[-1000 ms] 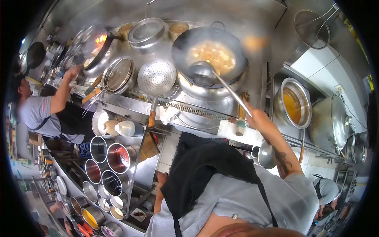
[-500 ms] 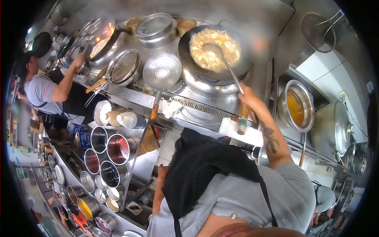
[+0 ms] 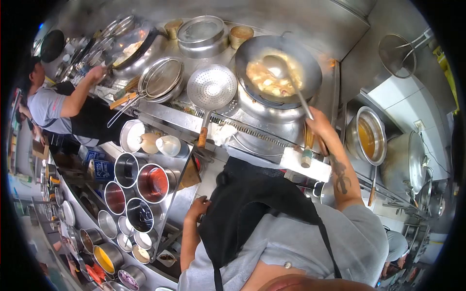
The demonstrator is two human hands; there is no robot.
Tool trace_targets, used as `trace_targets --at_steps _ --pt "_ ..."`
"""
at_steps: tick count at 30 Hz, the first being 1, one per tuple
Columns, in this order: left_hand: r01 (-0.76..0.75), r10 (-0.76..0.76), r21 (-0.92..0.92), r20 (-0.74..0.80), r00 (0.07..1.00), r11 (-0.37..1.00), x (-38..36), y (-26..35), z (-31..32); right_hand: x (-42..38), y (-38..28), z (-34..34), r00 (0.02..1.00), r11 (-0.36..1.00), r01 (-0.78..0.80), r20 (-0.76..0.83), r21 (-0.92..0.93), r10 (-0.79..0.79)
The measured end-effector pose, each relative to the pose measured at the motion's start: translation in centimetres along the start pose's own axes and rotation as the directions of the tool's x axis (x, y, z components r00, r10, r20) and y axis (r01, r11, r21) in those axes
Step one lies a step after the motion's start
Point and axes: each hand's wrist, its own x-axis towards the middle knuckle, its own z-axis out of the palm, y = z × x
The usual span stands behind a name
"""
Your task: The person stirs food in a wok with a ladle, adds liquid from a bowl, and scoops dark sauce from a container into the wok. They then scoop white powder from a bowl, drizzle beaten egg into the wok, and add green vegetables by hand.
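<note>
My right hand [image 3: 319, 121] is closed round the handle of a metal ladle [image 3: 296, 87]. The ladle's bowl dips into a dark wok [image 3: 311, 72] on the range. Inside the wok, pale sliced pieces lie in a light brown, steaming broth [image 3: 273, 86]. My left hand [image 3: 198, 207] hangs low beside my black apron [image 3: 242, 194], its fingers loosely apart and nothing visible in them; some fingertips are hard to make out. A wooden-handled brush [image 3: 307, 157] stands at the range's front edge, below my right hand.
A perforated skimmer [image 3: 212, 87] and round strainers [image 3: 162, 77] rest left of the wok. Sauce pots [image 3: 154, 183] crowd the left counter. A bowl of yellow liquid [image 3: 371, 136] and a large lidded pot [image 3: 403, 160] stand right. A co-worker [image 3: 53, 106] handles another wok [image 3: 138, 53].
The ladle has shifted within the wok, and the wok now tilts differently, showing more of its far wall. My left hand has risen slightly. The whole view has moved a little.
</note>
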Motion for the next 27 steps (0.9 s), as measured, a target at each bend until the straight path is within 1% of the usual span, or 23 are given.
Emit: trace_targets --at_steps 1,2,4,5,7,8,9,10,11,12,13,14,15,17,18,20,21,22,23,24,25,26,27 --pt "-0.003 0.004 -0.033 0.037 0.999 0.999 -1.5 3.5 -1.8 0.0 2.0 0.4 0.989 0.964 0.039 -0.127 -0.263 -0.074" --pt "-0.002 0.007 -0.069 0.067 0.998 0.998 -2.5 6.2 -3.5 0.2 4.2 0.4 0.957 0.859 0.05 -0.222 -0.509 -0.188" --pt "-0.038 0.073 -0.275 0.117 0.99 0.961 -3.5 8.0 -6.2 -1.4 2.3 -0.7 0.963 0.816 -0.185 -0.267 -0.547 0.04" --pt "-0.095 0.153 -0.396 0.116 0.981 0.913 -4.6 9.8 -8.2 -0.7 4.5 -0.9 0.935 0.776 -0.261 -0.35 -0.574 0.056" --pt "-0.243 0.321 -0.565 0.04 0.946 0.788 -7.1 13.3 -12.8 0.0 6.5 -3.0 0.948 0.797 -0.216 -0.316 -0.564 0.033" --pt "-0.339 0.41 -0.605 -0.022 0.912 0.721 -8.2 14.7 -15.2 -0.7 5.4 -3.6 0.949 0.831 -0.133 -0.311 -0.541 -0.05" --pt "-0.373 0.399 -0.588 -0.091 0.912 0.717 -9.2 15.5 -17.7 -2.1 1.4 -3.3 0.932 0.848 -0.197 -0.362 -0.492 0.006" --pt "-0.404 0.392 -0.567 -0.151 0.907 0.717 -9.9 15.9 -20.1 -1.8 2.8 -2.9 0.902 0.824 -0.068 -0.387 -0.563 -0.19" --pt "-0.407 0.317 -0.444 -0.265 0.911 0.798 -10.1 16.1 -22.4 -1.0 5.2 -2.9 0.835 0.776 0.047 -0.402 -0.629 -0.376" --pt "-0.378 0.251 -0.317 -0.375 0.892 0.87 -9.9 15.9 -24.6 -0.1 6.3 -2.6 0.735 0.708 0.141 -0.406 -0.692 -0.543" --pt "-0.405 0.24 -0.273 -0.483 0.842 0.873 -8.2 14.4 -26.5 -0.4 4.4 -1.8 0.809 0.868 0.134 -0.453 -0.478 -0.375" --pt "-0.43 0.234 -0.222 -0.583 0.778 0.875 -6.0 12.4 -28.1 -2.0 -0.1 -0.4 0.87 0.968 0.095 -0.453 -0.233 -0.194" --pt "-0.359 0.217 -0.089 -0.655 0.723 0.929 -4.1 11.0 -29.5 -3.2 -3.2 1.2 0.916 0.999 0.024 -0.402 0.023 -0.013" --pt "-0.166 0.227 0.159 -0.771 0.595 0.973 -1.1 9.2 -31.6 -3.6 -5.5 3.8 0.974 0.921 0.063 -0.223 0.383 0.026" --pt "-0.153 0.217 0.156 -0.784 0.582 0.976 -0.7 9.6 -32.1 -3.8 -6.5 4.9 0.99 0.835 0.055 -0.137 0.548 0.025" --pt "-0.142 0.21 0.157 -0.797 0.567 0.977 0.3 11.0 -32.1 -4.5 -10.7 6.3 0.991 0.645 -0.107 0.135 0.757 0.006" --pt "-0.219 0.226 0.12 -0.794 0.565 0.968 1.1 10.6 -32.1 -4.4 -12.3 7.0 0.97 0.574 -0.18 0.24 0.799 -0.03" --pt "-0.228 0.242 0.13 -0.778 0.58 0.965 1.3 11.2 -32.2 -4.3 -14.2 7.7 0.953 0.545 -0.272 0.299 0.793 0.041" --pt "-0.275 0.259 0.113 -0.77 0.583 0.955 1.7 11.3 -32.0 -3.0 -14.0 8.8 0.955 0.642 -0.264 0.287 0.72 0.071" --pt "-0.317 0.271 0.093 -0.764 0.585 0.944 1.9 11.2 -31.9 -1.6 -13.7 10.0 0.962 0.755 -0.176 0.272 0.631 -0.003" --pt "-0.35 0.287 0.084 -0.762 0.581 0.933 1.8 11.6 -31.6 -0.8 -14.6 11.8 0.989 0.874 -0.09 0.147 0.478 0.022" --pt "-0.379 0.297 0.074 -0.762 0.575 0.923 1.1 12.3 -31.4 0.6 -14.2 12.7 0.994 0.939 0.067 0.061 0.338 -0.093" --pt "-0.359 0.269 0.048 -0.755 0.597 0.932 0.0 13.5 -31.3 2.1 -15.1 12.4 0.984 0.982 0.144 0.09 0.119 -0.155"
